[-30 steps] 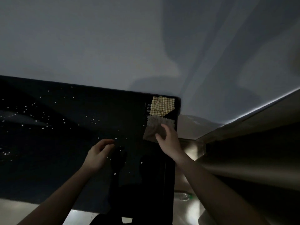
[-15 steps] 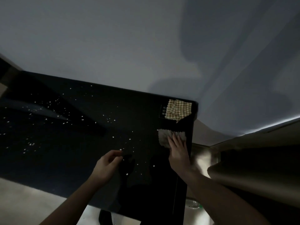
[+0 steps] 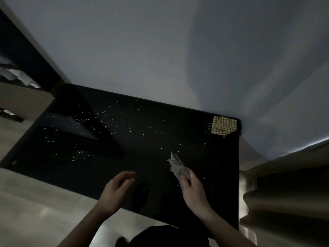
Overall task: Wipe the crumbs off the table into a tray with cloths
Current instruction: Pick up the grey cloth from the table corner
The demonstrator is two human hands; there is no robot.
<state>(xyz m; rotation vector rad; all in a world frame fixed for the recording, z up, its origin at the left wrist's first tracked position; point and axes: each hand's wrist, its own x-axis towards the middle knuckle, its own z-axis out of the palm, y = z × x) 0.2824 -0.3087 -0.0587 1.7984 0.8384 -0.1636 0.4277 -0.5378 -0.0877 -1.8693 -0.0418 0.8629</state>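
A dark table (image 3: 142, 168) is being viewed from above in dim light, with pale crumbs (image 3: 99, 120) lying scattered over most of its surface, thickest toward the far left and thinning toward the right. A grey cloth (image 3: 176, 166) is being pinched, bunched, between the thumb and fingers of the right hand (image 3: 193, 191), above the near right part of the table; whether its hanging end is touching the surface cannot be told. The left hand (image 3: 115, 190) is being held just beside it, over the near edge, with fingers loosely curled and nothing in them. A second, yellow checked cloth (image 3: 224, 126) is lying untouched at the far right corner. No tray is being shown in this view. The task is judged to be at its very start: a cloth is in hand, but no cleared strip or gathered heap of crumbs is being seen, so nearly all the wiping is being left to do. A small label (image 3: 209, 126) with pale writing is being partly covered by the checked cloth; its characters are too small and dim to be read.
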